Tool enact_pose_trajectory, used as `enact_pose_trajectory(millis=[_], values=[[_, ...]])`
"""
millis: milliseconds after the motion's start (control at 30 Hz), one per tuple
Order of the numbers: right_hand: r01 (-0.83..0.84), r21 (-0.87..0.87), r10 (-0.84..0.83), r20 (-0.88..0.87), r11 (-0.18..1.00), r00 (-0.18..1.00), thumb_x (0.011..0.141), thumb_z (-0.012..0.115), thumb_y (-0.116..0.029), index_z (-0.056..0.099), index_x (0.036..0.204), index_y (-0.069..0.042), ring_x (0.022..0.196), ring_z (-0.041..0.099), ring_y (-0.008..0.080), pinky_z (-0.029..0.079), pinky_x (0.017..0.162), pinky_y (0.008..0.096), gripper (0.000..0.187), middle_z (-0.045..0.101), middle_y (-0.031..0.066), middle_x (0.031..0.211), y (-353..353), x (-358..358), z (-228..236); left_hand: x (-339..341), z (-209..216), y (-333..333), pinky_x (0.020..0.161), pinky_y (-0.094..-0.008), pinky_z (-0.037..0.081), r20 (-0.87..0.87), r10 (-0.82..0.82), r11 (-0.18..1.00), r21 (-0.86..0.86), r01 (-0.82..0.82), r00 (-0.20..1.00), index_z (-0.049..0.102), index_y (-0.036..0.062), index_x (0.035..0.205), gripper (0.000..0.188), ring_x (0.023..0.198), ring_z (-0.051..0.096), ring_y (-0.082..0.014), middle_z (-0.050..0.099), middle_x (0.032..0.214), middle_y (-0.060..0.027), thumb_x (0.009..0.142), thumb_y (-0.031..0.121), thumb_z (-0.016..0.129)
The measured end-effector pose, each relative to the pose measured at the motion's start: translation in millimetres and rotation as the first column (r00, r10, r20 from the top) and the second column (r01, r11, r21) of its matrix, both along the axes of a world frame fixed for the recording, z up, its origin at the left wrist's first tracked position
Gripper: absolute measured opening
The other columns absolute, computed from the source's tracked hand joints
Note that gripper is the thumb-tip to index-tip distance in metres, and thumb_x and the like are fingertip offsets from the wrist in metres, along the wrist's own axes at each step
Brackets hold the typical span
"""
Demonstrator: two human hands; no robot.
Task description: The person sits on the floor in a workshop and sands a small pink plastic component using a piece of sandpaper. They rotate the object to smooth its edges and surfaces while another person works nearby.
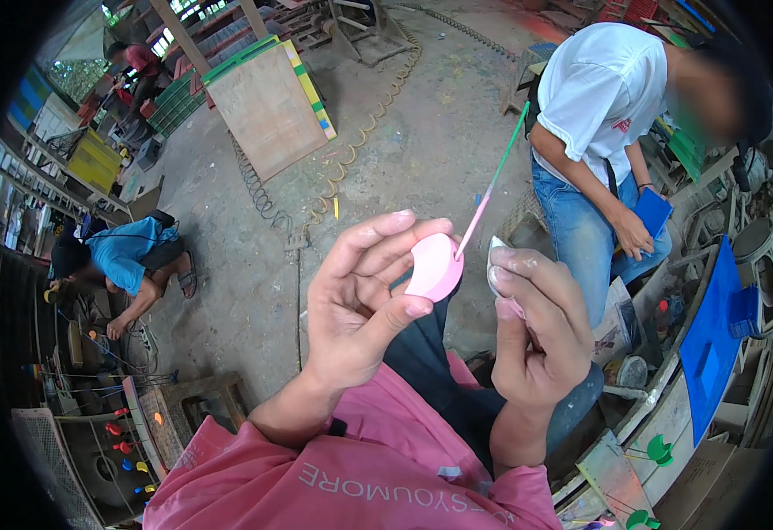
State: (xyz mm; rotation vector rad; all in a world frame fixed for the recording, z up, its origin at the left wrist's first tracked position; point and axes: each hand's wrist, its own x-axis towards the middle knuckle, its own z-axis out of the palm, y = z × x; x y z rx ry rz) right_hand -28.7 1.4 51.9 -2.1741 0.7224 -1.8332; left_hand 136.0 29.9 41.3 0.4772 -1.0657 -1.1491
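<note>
Pinched between the thumb and fingers of my left hand [360,296] is a pink crescent-shaped piece [433,268], thick and smooth, its flat face turned up toward me. A thin stick [497,170], pink near the piece and green farther out, runs from its right edge up and away. Just right of the piece, my right hand [541,322] is closed on a small folded whitish scrap [495,242]; whether it is paper or sandpaper I cannot tell. Pale dust or paint marks the right fingers. The scrap and the pink piece are apart.
A person in a white shirt [603,79] sits at the right, holding a blue block [652,213]. Another person in blue [130,252] crouches at the left. A wooden board [267,110] leans ahead; coiled hoses [364,137] cross the floor. Green pieces [659,449] on sticks stand lower right.
</note>
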Motion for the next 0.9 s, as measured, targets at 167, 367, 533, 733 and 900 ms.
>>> enact_pose_trajectory(millis=[167,367,533,733,900], values=[[-0.046,0.051,0.047,-0.026,0.998,0.999,0.062,0.061,0.009,0.068,0.098,0.000,0.064,0.056,0.0190,0.041,0.055,0.0271,0.038,0.065,0.0118,0.101,2.8,1.2,1.2,-1.9,0.9,1.3,0.103,-0.0438,0.039,0.036,0.046,0.999,0.005,-0.046,0.998,0.032,-0.0033,0.133,0.060,0.122,0.048,-0.0353,0.045,0.131,-0.0274,0.083,0.002,0.064],[-0.042,0.018,0.043,-0.058,0.999,0.997,0.061,0.061,0.009,0.069,0.098,-0.001,0.062,0.053,0.0184,0.040,0.054,0.0269,0.039,0.065,0.0107,0.101,0.9,1.9,1.4,-2.9,2.2,2.6,0.103,-0.0460,0.039,0.062,0.072,0.997,-0.002,-0.072,0.995,0.031,-0.0031,0.134,0.061,0.121,0.048,-0.0377,0.045,0.132,-0.0279,0.084,0.006,0.065],[-0.039,-0.009,0.039,-0.074,0.999,0.997,0.062,0.063,0.008,0.069,0.098,-0.001,0.061,0.052,0.0179,0.039,0.053,0.0266,0.038,0.066,0.0097,0.102,0.1,2.2,0.7,-4.0,3.2,4.0,0.103,-0.0438,0.039,0.060,0.063,0.998,-0.011,-0.062,0.996,0.030,-0.0033,0.134,0.061,0.122,0.048,-0.0354,0.044,0.132,-0.0289,0.084,0.006,0.064],[-0.015,-0.021,0.013,-0.109,1.000,0.994,0.064,0.064,0.006,0.070,0.098,-0.002,0.060,0.051,0.0165,0.038,0.052,0.0263,0.036,0.066,0.0085,0.102,0.9,1.8,2.5,-0.5,4.2,3.2,0.104,-0.0414,0.039,0.035,0.003,0.998,-0.066,-0.001,0.999,0.033,-0.0040,0.133,0.058,0.126,0.044,-0.0324,0.044,0.133,-0.0270,0.082,-0.009,0.060],[-0.006,-0.050,-0.001,-0.138,0.999,0.990,0.065,0.066,0.002,0.070,0.098,-0.003,0.059,0.049,0.0151,0.038,0.051,0.0255,0.034,0.066,0.0064,0.102,2.7,2.9,3.7,-3.7,5.4,4.3,0.102,-0.0432,0.040,0.102,0.107,0.994,-0.037,-0.103,0.989,0.031,-0.0035,0.133,0.059,0.121,0.049,-0.0358,0.045,0.131,-0.0293,0.085,0.006,0.064]])
